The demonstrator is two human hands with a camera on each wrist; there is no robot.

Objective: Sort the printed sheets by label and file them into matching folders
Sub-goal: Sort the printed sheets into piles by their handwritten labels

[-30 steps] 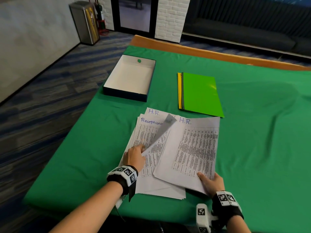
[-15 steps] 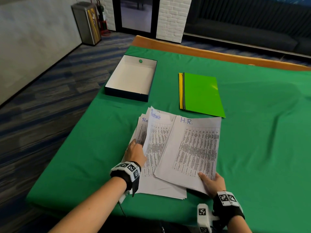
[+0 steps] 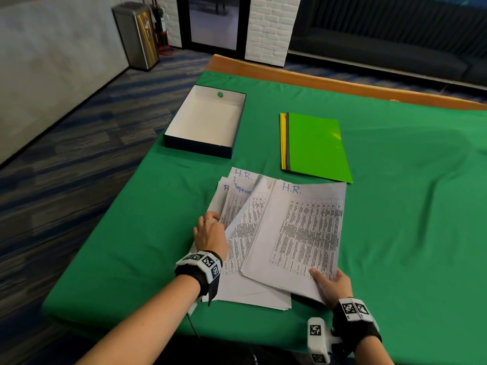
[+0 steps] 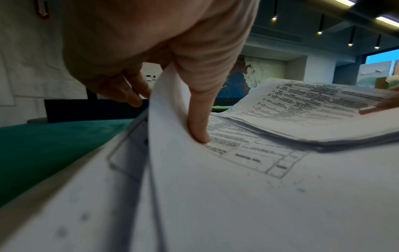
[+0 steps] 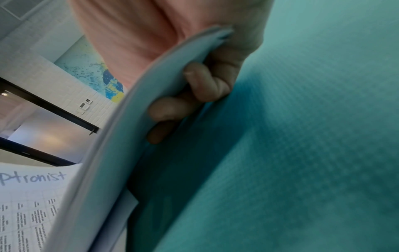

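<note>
One lifted sheet (image 3: 245,206) is pinched by the left hand (image 3: 210,234), nearer it than the right hand (image 3: 332,284), which grips the H.R. stack (image 3: 303,233) just rightward.

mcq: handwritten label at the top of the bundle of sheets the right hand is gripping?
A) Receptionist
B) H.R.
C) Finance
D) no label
B: the head view shows "H.R." written at the top of the bundle of sheets that the right hand grips at its near corner.
</note>
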